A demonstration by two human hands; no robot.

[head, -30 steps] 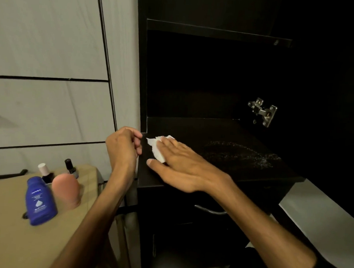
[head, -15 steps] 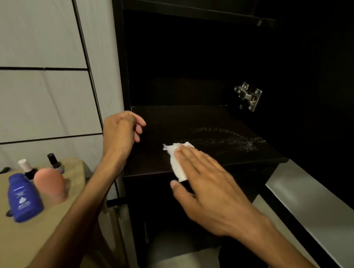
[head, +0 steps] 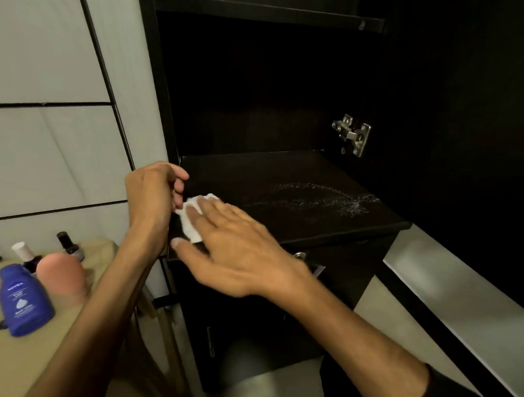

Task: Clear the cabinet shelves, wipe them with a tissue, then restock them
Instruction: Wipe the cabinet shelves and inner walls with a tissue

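Observation:
The black cabinet shelf (head: 284, 205) lies open in front of me, with a streak of white specks (head: 324, 198) across its right half. A white tissue (head: 190, 222) sits at the shelf's front left corner. My right hand (head: 237, 257) presses flat on it with straight fingers. My left hand (head: 149, 196) is curled round the cabinet's left side panel at shelf height, its fingertips next to the tissue. An upper shelf (head: 269, 11) shows above; I see nothing on either shelf besides the tissue.
On a beige table (head: 13, 364) at the lower left stand a blue lotion bottle (head: 23, 302), a pink bottle (head: 60, 276) and two small bottles (head: 68, 244). A metal hinge (head: 352, 134) sticks out of the right wall. A drawer handle (head: 309, 260) sits below the shelf.
My right hand slid the tissue from the shelf's front middle back to the left corner, up against my left hand. My left hand stayed on the side panel.

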